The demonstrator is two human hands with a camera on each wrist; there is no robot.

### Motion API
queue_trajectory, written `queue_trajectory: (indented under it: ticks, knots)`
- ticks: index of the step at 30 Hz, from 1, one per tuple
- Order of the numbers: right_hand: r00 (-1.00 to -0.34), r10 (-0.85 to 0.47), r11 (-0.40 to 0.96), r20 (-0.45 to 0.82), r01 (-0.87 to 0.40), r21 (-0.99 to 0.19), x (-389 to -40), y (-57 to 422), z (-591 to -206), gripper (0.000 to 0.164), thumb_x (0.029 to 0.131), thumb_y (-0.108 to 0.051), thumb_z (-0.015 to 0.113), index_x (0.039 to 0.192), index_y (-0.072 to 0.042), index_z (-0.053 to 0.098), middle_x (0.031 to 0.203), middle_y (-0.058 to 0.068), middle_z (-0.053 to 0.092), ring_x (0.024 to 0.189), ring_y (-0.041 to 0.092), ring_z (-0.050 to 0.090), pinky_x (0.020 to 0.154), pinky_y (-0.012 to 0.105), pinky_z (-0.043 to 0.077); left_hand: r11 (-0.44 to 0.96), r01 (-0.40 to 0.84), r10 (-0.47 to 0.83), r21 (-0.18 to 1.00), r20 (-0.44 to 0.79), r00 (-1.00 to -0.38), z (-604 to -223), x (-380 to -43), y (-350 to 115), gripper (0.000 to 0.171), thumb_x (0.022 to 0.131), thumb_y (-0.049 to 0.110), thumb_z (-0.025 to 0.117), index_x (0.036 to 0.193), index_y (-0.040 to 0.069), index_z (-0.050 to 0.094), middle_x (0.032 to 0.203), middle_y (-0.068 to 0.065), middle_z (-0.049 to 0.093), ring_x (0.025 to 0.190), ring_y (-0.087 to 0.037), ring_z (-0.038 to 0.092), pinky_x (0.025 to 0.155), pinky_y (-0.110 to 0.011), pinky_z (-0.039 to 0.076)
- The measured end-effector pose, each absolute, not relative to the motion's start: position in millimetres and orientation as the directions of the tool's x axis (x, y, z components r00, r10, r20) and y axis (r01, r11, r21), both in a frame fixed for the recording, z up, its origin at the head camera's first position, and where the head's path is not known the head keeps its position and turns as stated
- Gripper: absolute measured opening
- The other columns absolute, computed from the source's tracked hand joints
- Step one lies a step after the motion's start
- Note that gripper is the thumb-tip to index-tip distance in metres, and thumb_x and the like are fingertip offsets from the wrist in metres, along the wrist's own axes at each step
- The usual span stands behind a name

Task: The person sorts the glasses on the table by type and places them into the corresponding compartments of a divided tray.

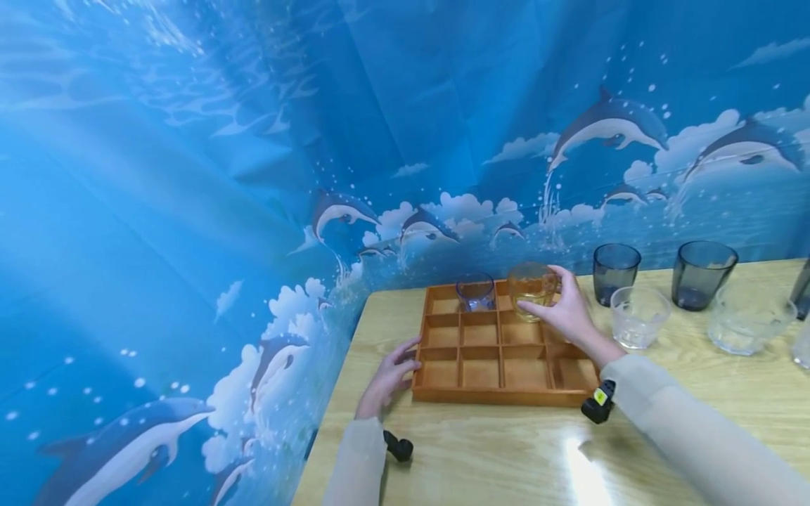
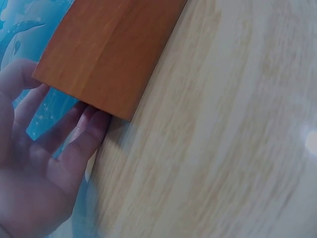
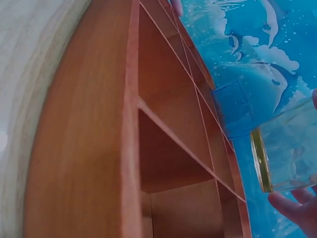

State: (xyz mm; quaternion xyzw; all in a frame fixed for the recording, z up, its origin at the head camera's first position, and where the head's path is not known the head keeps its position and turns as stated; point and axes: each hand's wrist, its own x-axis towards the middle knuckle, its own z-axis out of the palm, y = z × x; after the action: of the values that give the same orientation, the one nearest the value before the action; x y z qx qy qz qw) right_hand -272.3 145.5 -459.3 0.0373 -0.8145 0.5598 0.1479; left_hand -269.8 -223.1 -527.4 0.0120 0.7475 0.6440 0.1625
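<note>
My right hand grips an amber-tinted glass cup by its sides, over the back row of a wooden compartment tray. In the right wrist view the cup is tilted, its thick yellowish base above the tray's far edge. A blue-tinted glass stands in the back row, just left of the amber cup. At the tray's left side rests my left hand, its fingertips touching the side wall. The left wrist view shows those fingers loosely bent along the tray's end.
To the right of the tray stand dark grey tumblers, a clear glass and a wider clear cup, with more glassware at the right edge. A blue dolphin-print backdrop hangs behind and left of the wooden table.
</note>
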Motion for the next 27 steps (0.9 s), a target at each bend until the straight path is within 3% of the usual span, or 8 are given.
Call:
queue_trajectory:
  ticks: [7, 27]
  knots:
    - [-0.972, 0.105, 0.335, 0.211, -0.165, -0.928, -286.6, 142.5, -463.8, 0.1, 0.076, -0.043, 0.073, 0.147, -0.009, 0.011, 0.142, 0.023, 0.022, 0.126, 0.043, 0.027, 0.092, 0.061, 0.032, 0.181, -0.182, 0.221, 0.966, -0.221, -0.95, -529.5, -268.5, -224.0, 0.052, 0.087, 0.016, 0.061, 0.136, 0.028, 0.048, 0.139, -0.01, 0.042, 0.118, -0.029, 0.046, 0.091, -0.055, 0.041]
    - [-0.971, 0.155, 0.372, 0.184, -0.115, -0.921, -322.8, 131.4, -475.4, 0.102, 0.075, -0.046, 0.072, 0.146, -0.005, 0.01, 0.146, 0.024, 0.017, 0.131, 0.042, 0.022, 0.099, 0.059, 0.027, 0.182, -0.18, 0.222, 0.967, -0.219, -0.95, -528.1, -268.0, -223.3, 0.054, 0.086, 0.014, 0.061, 0.136, 0.027, 0.048, 0.138, -0.011, 0.043, 0.115, -0.028, 0.048, 0.09, -0.052, 0.043]
